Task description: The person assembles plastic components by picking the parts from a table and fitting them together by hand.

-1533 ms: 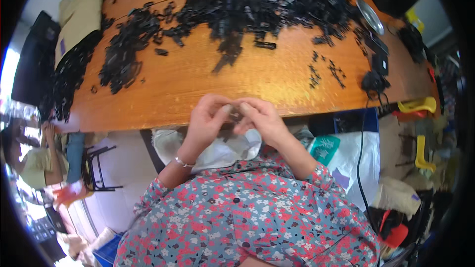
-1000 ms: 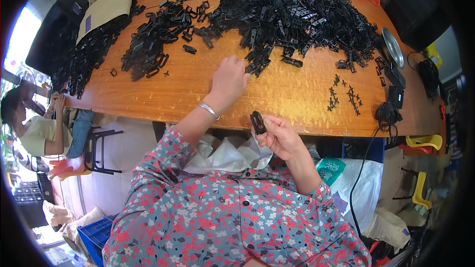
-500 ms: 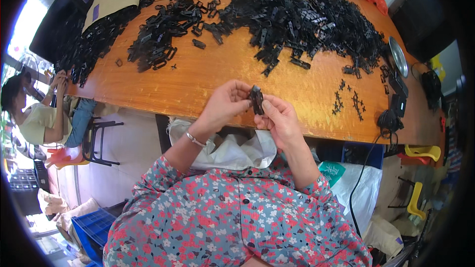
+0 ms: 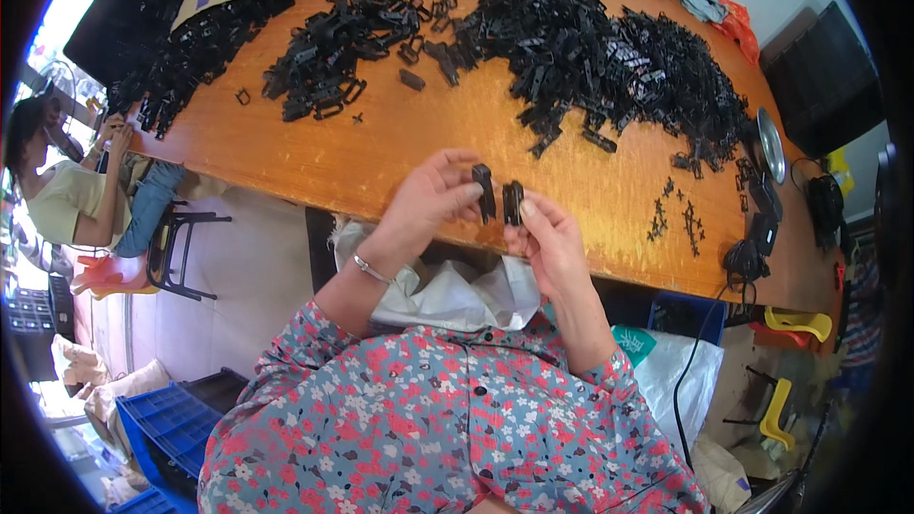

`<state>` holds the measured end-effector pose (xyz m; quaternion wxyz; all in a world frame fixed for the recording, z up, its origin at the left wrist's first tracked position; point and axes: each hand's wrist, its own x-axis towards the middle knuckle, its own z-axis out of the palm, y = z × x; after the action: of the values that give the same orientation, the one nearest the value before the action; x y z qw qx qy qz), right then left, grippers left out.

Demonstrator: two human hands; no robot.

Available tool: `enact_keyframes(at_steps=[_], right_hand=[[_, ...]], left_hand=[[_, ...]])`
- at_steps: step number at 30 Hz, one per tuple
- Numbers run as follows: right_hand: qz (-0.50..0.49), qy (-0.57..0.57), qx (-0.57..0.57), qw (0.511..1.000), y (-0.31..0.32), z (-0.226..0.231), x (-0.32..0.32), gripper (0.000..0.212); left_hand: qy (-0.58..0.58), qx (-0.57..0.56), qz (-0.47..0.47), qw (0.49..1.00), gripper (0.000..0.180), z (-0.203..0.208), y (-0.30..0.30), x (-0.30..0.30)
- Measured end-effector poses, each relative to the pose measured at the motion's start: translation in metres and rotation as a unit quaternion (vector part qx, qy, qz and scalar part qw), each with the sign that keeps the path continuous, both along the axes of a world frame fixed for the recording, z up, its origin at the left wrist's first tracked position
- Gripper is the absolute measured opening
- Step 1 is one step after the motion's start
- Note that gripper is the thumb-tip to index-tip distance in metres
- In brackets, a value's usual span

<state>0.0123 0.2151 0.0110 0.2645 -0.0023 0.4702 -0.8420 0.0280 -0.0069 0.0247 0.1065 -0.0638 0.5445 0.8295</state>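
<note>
Between the thumb and fingers of my left hand [image 4: 437,192] is a narrow black plastic piece [image 4: 484,192], held upright. My right hand [image 4: 549,238] pinches another black plastic part [image 4: 513,203], longish with a slotted frame look. A small gap separates the two parts, which are held side by side over the table's near edge. Both are too small to name more exactly. Beyond my hands, a large heap of similar black plastic parts [image 4: 562,48] covers the far side of the wooden table [image 4: 428,133].
A smaller pile of black frames [image 4: 333,52] lies at the far left. Small black cross-shaped pieces [image 4: 692,228] are scattered at the right, near a black cable bundle [image 4: 745,262] and a round metal dish [image 4: 771,146]. Another person [image 4: 81,186] sits at the table's left end.
The black parts, close together between my hands before, are now apart, one in each hand. My right hand has shifted slightly right and down. The whole view has tilted a little.
</note>
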Motion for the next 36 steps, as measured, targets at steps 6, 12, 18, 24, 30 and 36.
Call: enact_keyframes(at_steps=[6,12,18,24,30,36], right_hand=[[-0.029,0.13,0.2,0.971,-0.015,0.019,0.0,0.027],[-0.038,0.236,0.253,0.938,-0.014,0.013,0.001,0.023],[-0.06,0.36,0.351,0.862,-0.015,0.029,-0.003,0.025],[-0.08,0.446,0.43,0.781,-0.022,0.033,-0.001,0.031],[-0.091,0.39,0.415,0.817,-0.033,0.019,0.003,0.038],[0.014,0.284,0.265,0.921,-0.034,0.011,-0.001,0.038]], left_hand=[[0.067,-0.046,0.014,0.997,0.038,0.012,0.001,0.0],[0.084,-0.039,0.003,0.996,0.038,0.011,0.007,0.003],[0.107,-0.067,0.03,0.992,0.047,0.013,0.019,0.013],[0.153,-0.129,0.109,0.974,0.048,0.016,0.039,0.022],[0.203,-0.283,0.122,0.93,0.035,0.022,0.033,0.026],[0.144,-0.099,0.064,0.983,0.029,0.01,0.025,0.025]])
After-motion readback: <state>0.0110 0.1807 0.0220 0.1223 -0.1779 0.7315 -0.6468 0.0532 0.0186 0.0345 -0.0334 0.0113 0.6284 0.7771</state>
